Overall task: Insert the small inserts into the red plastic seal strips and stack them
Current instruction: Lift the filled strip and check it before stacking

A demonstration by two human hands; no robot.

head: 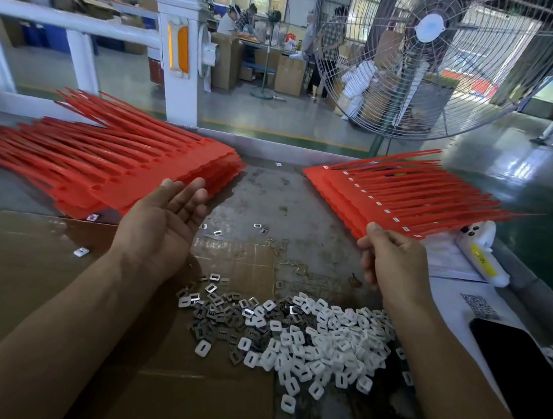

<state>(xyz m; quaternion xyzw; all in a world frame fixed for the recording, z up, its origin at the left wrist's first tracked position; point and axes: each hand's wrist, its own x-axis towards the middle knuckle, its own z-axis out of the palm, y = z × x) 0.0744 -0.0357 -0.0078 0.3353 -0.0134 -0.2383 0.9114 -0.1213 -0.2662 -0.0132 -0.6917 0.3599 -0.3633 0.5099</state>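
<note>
A thick stack of red seal strips (115,170) lies at the left, holes bare, tails fanning to the far left. A second stack of red strips (376,196) lies at the right, each head carrying a white insert. A heap of small white and grey inserts (296,337) spreads across the near middle of the table. My left hand (167,222) hovers palm up with straight fingers, its tips just at the near edge of the left stack, holding nothing. My right hand (392,258) pinches the near corner of the right stack between thumb and curled fingers.
Brown cardboard (37,285) covers the near left of the table. A dark phone (515,360) and white papers with a white bottle (480,251) lie at the right. A large standing fan (440,57) and a white railing (177,57) stand behind the table. People work far off.
</note>
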